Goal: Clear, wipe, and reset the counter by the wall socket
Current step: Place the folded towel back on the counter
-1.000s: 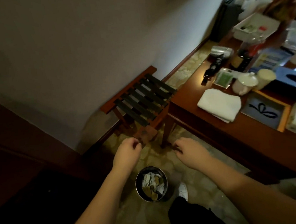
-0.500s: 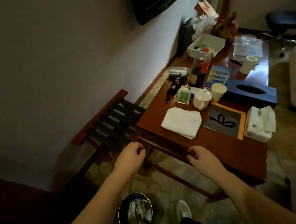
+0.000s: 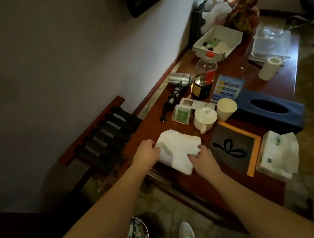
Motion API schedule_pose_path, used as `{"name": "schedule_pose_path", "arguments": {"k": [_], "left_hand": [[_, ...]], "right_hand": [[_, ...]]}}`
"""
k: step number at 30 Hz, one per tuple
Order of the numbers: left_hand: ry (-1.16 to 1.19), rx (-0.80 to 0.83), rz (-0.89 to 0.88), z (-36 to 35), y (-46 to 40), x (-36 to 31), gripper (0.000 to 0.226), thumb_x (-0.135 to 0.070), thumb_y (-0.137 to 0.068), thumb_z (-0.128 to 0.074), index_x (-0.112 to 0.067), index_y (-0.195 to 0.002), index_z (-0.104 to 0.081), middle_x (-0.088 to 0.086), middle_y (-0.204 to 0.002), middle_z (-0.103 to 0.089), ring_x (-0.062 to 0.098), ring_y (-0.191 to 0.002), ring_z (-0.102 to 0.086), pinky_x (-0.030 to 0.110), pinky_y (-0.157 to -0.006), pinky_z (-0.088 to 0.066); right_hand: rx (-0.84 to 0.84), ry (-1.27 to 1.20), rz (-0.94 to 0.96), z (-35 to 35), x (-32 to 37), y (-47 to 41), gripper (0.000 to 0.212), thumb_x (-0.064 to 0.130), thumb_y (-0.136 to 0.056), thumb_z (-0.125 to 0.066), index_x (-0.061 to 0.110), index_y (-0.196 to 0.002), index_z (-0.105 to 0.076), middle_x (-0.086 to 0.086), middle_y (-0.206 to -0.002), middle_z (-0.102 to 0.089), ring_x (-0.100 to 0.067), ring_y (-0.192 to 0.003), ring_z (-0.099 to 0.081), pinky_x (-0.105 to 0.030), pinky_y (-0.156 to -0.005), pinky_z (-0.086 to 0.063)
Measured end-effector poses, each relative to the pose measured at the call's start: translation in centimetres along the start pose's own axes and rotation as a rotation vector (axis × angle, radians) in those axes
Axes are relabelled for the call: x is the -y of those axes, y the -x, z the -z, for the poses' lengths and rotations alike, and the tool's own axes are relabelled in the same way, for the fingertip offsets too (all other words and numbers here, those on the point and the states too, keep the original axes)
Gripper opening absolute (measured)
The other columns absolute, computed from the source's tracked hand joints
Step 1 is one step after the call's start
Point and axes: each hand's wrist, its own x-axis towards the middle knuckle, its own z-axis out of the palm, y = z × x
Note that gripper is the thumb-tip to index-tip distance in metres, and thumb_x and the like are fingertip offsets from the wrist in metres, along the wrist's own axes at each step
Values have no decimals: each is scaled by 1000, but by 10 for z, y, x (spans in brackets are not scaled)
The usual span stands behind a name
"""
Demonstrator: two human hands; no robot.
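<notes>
**Both hands on the folded cloth at the near end of the table**

At far left a wooden luggage rack (image 3: pixel 104 141) with dark straps stands against the wall, and below it a round metal bin (image 3: pixel 139 237) of scraps sits on the floor beside a white shoe (image 3: pixel 186 234).

The left hand (image 3: pixel 146 152) has its fingers curled onto the left edge of a folded white cloth (image 3: pixel 179 151), which lies on the brown table (image 3: pixel 236 184) close to its near left corner. The right hand (image 3: pixel 202 157) pinches the cloth's near right edge, thumb on top. The two hands are apart, one at each side of the cloth.

Behind the cloth, along the wall side, lie a silver hair dryer (image 3: pixel 181 80) with its coiled cord, a clear holder of green packets (image 3: pixel 181 113), and a dark bottle (image 3: pixel 204 79) with a red cap. A white lidded mug (image 3: pixel 204 118) stands just beside a paper cup (image 3: pixel 226 108). To the right of the cloth is a dark card (image 3: pixel 234 147) with an orange border, then a blue tissue box (image 3: pixel 271 109) and a white tissue pack (image 3: pixel 278 154). Farther back sit a white tray (image 3: pixel 219 41) and a roll of paper (image 3: pixel 268 67).
</notes>
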Motion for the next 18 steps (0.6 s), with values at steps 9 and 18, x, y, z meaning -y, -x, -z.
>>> {"name": "schedule_pose_path", "arguments": {"k": [9,18], "left_hand": [[114,127,214,-27,-44,-2,57,-43,-95,-52,-17,-143,-37,7,-143,-43,29,-126,-47,40,-99,-44],[247,265,369,-28,-40,10,60,-34,-92,-61,-11,-144,-39,10,-142,-46,29,-124,-49,39,-97,-45]], "right_hand": [[-46,-234,-204,-11,-3,-23,69,38,-90,-58,14,-145,-25,-11,-144,-28,-31,-121,-45,-45,-95,-46],[105,-590,-402,-18,-12,-26,68,34,-92,-61,6,-145,-29,-14,-135,-50,-26,-107,-54,-36,-79,-46]]}}
